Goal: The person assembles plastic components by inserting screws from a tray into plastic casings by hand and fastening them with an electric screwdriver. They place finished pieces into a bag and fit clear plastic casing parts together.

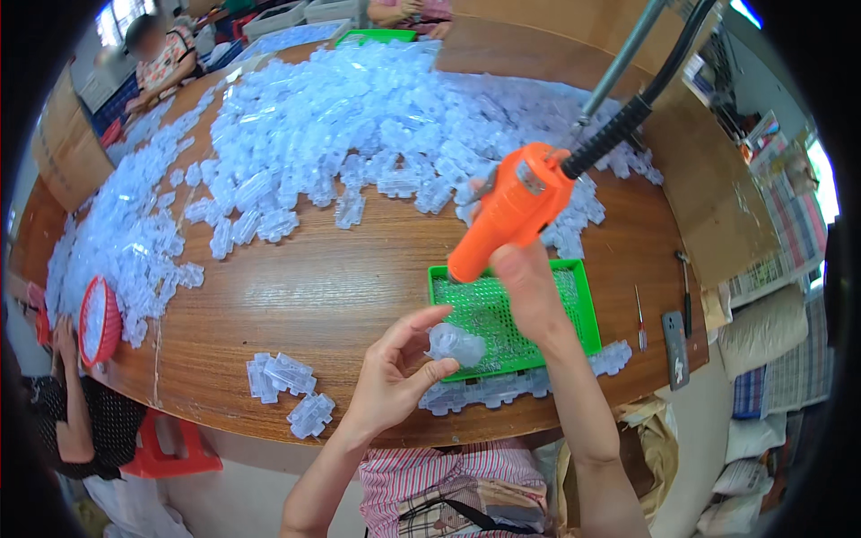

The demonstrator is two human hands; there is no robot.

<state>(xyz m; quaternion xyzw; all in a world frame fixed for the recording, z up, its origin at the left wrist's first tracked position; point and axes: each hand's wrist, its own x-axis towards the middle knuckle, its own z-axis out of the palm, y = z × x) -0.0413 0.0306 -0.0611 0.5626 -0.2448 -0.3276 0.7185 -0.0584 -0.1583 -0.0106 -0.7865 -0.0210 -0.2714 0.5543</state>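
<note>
My right hand (529,287) is wrapped round an orange power screwdriver (511,211), which hangs tilted from a black cable. Its tip points down over a green tray (589,309) that holds many small metallic pieces, too small to name. Between thumb and fingers, my left hand (395,368) grips a clear plastic part (455,344) above the tray's near left corner. The screwdriver's tip is apart from that part. A row of similar clear parts (489,391) lies along the tray's near edge. More loose clear parts (285,375) lie to the left of my left hand.
A large heap of clear plastic parts (296,117) covers the far table. At right lie a small screwdriver (640,318), a hammer (686,296) and a phone (674,350). Cardboard (700,179) walls the right edge. A red basket (100,321) sits left, beside a co-worker's hand; other people sit beyond.
</note>
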